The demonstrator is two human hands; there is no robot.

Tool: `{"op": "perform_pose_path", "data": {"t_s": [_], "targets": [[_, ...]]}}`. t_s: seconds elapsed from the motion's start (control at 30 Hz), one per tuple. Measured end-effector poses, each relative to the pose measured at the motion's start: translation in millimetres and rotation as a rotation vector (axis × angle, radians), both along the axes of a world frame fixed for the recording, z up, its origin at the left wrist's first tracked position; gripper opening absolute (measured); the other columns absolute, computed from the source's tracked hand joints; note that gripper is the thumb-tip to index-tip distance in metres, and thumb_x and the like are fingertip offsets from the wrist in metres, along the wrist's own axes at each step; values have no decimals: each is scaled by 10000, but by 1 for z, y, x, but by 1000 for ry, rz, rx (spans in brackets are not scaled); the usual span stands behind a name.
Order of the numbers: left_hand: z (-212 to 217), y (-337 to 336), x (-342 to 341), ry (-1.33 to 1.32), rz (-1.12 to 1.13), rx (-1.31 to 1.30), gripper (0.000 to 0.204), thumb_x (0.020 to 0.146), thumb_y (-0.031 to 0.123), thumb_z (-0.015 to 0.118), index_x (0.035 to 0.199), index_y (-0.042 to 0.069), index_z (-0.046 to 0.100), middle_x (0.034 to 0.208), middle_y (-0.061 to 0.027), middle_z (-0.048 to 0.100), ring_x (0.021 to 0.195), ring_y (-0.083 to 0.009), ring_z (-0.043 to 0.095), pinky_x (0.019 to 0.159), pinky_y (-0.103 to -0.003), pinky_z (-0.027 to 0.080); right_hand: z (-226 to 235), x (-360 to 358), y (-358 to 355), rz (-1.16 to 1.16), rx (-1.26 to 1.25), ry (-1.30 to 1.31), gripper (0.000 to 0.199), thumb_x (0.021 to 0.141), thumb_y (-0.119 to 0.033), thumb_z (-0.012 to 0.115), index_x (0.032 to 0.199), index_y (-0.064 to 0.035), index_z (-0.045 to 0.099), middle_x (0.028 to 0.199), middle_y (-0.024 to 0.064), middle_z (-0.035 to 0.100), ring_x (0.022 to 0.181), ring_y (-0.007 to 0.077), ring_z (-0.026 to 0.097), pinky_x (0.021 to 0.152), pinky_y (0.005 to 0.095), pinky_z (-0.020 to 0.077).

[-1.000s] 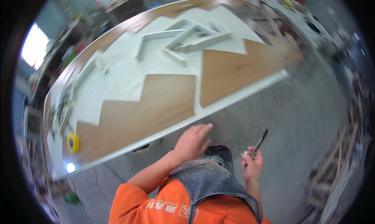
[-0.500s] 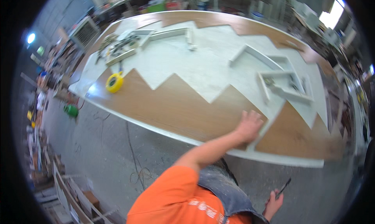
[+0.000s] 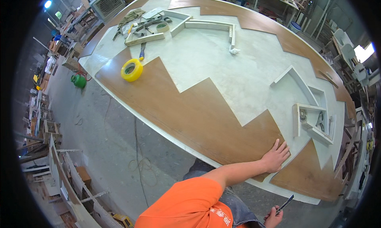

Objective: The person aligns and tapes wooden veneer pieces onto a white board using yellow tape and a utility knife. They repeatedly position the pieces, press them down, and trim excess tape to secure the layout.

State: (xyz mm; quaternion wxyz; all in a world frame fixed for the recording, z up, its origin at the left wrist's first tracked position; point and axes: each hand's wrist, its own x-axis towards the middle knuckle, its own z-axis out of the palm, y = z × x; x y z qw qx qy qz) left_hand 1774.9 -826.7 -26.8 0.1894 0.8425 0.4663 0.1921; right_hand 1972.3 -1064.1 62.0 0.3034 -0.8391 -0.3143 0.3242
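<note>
My left hand [image 3: 276, 156] lies flat, fingers spread, on the right end of a brown zigzag-edged panel [image 3: 190, 116]. Underneath is a large white board [image 3: 234, 79]. Low at the right, off the board's near edge, my right hand [image 3: 273, 217] is closed around a slim dark utility knife [image 3: 285, 203], its tip pointing up and right. A second brown panel piece [image 3: 307, 176] lies just right of my left hand, with a narrow white gap between the two. Toward the left end of the first panel rests a roll of yellow tape [image 3: 131, 70].
White angled frame strips [image 3: 210, 25] stand on the board, with hand tools [image 3: 149, 25] at the far left. A small box-shaped white frame [image 3: 313, 118] stands at the right. Another brown strip [image 3: 258, 23] runs along the far edge. A cable [image 3: 137, 156] trails over the floor.
The view has turned, so the board sits at a steeper slant. My left hand stays on the panel's right end, and my right hand still holds the knife.
</note>
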Motion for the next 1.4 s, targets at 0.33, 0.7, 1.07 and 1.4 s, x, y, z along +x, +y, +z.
{"op": "perform_pose_path", "data": {"t_s": [0.33,0.7,1.07,1.4], "targets": [[-3,-1,-22,-2,43,54,712,907,380,614,1512,24,495,1628,-184,394,1550,-413,257,1238,-683,134,-24,21,-14,-217,117,118,132,944,-93,655,1073,-81,628,659,-34,498,485,50,437,415,214,345],[9,-18,-76,101,39,23,699,937,423,614,1514,46,501,1639,-175,377,1551,-408,249,1235,-675,145,-2,8,6,-231,143,146,156,979,-103,647,1131,-71,627,677,-28,504,503,51,447,431,213,354],[6,-38,-105,19,53,-3,714,924,423,675,1491,26,502,1622,-177,392,1542,-402,277,1239,-644,182,-9,-40,37,16,123,371,118,975,-88,660,1084,-64,618,733,5,579,552,86,526,488,238,436],[37,-141,-266,48,408,-1,664,843,356,793,1378,35,564,1493,-201,506,1445,-416,412,1196,-596,287,-41,-105,67,373,22,638,222,987,-103,656,1171,13,614,1101,115,722,877,162,697,772,296,578]]}}
